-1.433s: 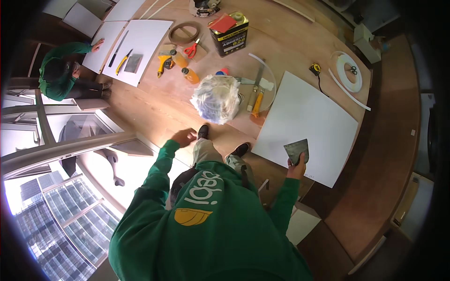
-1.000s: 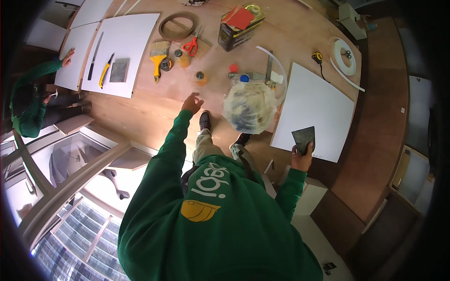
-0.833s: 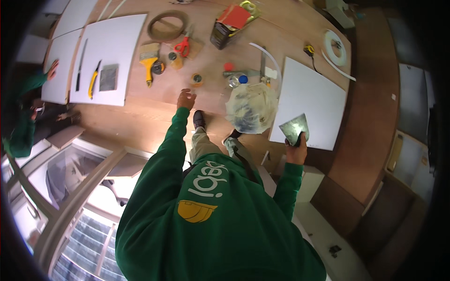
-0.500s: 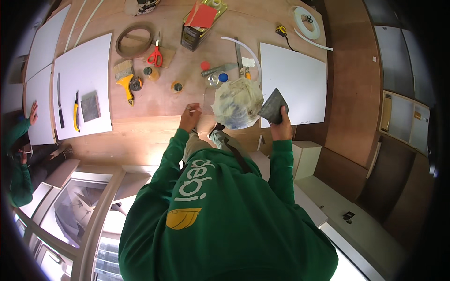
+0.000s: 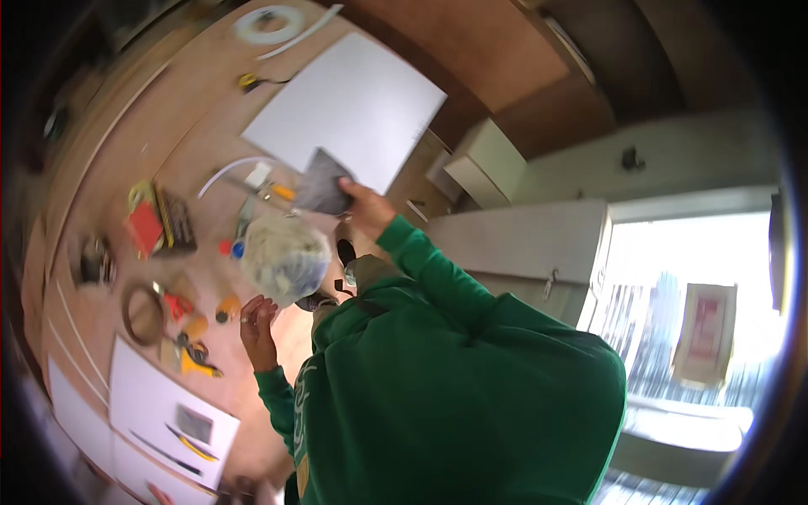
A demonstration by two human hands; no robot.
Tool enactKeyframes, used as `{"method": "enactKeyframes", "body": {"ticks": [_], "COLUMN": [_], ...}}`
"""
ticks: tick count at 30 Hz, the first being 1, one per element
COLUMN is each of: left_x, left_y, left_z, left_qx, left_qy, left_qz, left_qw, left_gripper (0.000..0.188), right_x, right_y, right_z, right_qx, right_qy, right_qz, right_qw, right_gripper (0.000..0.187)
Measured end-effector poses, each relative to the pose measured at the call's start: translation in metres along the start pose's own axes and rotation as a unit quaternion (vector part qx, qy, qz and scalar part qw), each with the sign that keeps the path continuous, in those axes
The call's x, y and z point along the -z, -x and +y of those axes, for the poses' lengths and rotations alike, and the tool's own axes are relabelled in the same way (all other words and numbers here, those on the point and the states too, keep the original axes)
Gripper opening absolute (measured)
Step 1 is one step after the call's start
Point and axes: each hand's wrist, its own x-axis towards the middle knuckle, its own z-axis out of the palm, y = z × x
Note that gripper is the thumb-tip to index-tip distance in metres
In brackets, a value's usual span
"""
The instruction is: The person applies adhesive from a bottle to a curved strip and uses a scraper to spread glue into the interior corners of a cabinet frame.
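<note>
My right hand [image 5: 368, 208] grips a thin dark grey square sheet [image 5: 324, 178], perhaps sandpaper, by its edge. The sheet is held up over the near left corner of a white board [image 5: 358, 105]. My left hand [image 5: 258, 328] is raised at the table's near edge with its fingers stretched and nothing visible in them. Between my two hands sits a bulging clear plastic bag [image 5: 286, 257], its contents blurred. Beside the bag are a blue cap [image 5: 238, 250] and a knife with an orange handle [image 5: 282, 193].
A can [image 5: 177, 220] bearing red paper [image 5: 145, 229], red scissors [image 5: 177, 305], a brush [image 5: 198, 364] and a brown coil [image 5: 144, 313] lie leftward. Another white board [image 5: 139, 396] carries a yellow cutter [image 5: 192, 442] and a grey square [image 5: 194, 423]. A tape measure [image 5: 247, 82] and white strip roll [image 5: 269, 25] lie far off.
The view has swung to the right, so the table now appears tilted at left and a bright window shows at right. The grey sheet stays in my right hand; my left fingers have straightened.
</note>
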Motion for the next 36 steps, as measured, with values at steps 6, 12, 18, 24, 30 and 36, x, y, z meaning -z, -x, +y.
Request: {"method": "enactKeyframes", "body": {"ticks": [6, 12, 18, 24, 30, 36], "left_x": [-0.067, -0.09, -0.042, -0.053, -0.092, -0.081], "left_y": [-0.038, -0.037, 0.003, 0.016, -0.016, -0.034], "left_z": [0.05, 0.063, 0.049, 0.034, 0.001, -0.011], "left_qx": [-0.032, -0.047, -0.058, 0.007, 0.029, 0.05], "left_qy": [0.072, 0.116, 0.105, 0.061, 0.034, -0.065], "left_qz": [-0.124, 0.041, 0.254, 0.253, 0.216, 0.179], "left_qw": [0.989, 0.991, 0.96, 0.965, 0.975, 0.98], "left_gripper": [0.037, 0.015, 0.015, 0.015, 0.02, 0.023], "right_x": [-0.061, -0.066, 0.025, 0.069, 0.087, 0.08], "right_y": [0.037, 0.032, -0.127, -0.21, -0.22, -0.184], "right_z": [-0.01, -0.021, 0.045, 0.128, 0.126, 0.024], "right_qx": [0.001, 0.018, 0.047, -0.068, 0.095, 0.072], "right_qy": [0.02, 0.069, 0.298, 0.551, 0.587, 0.465], "right_qz": [-0.095, -0.197, 0.02, 0.086, 0.066, -0.019], "right_qw": [0.995, 0.978, 0.953, 0.827, 0.801, 0.882], "right_gripper": [0.038, 0.056, 0.047, 0.044, 0.034, 0.029]}}
